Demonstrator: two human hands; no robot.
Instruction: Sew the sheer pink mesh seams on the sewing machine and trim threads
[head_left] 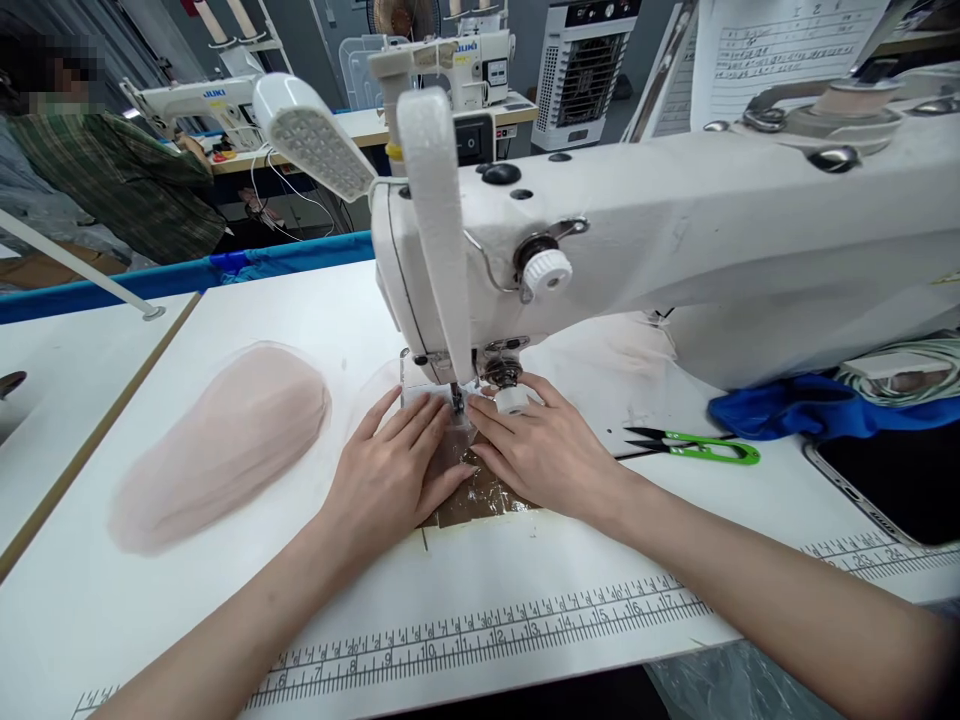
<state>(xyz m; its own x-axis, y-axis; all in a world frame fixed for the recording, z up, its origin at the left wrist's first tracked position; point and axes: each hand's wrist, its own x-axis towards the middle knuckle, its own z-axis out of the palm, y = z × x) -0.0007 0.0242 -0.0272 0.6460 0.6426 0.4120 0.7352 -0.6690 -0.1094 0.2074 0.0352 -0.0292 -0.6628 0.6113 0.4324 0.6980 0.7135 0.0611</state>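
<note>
My left hand [390, 455] lies with its fingers stretched out, their tips just left of the presser foot [457, 400] of a white sewing machine [637, 215]. On the other side, my right hand [544, 445] rests with fingers extended and its thumb apart, close to the needle area. Beneath both hands is a thin, sheer fabric [442, 460], hard to make out against the plate. Brown, shiny tape [487, 500] covers the bed in front of the foot. A pile of pale pink sheer fabric pieces [232, 440] lies left of my left hand.
Green thread snips [712, 450] lie right of my right hand, near a phone [892, 480] and a blue cloth [795, 405]. A printed ruler [480, 640] runs along the table's front edge. Another person [127, 180] sits at back left by other sewing machines.
</note>
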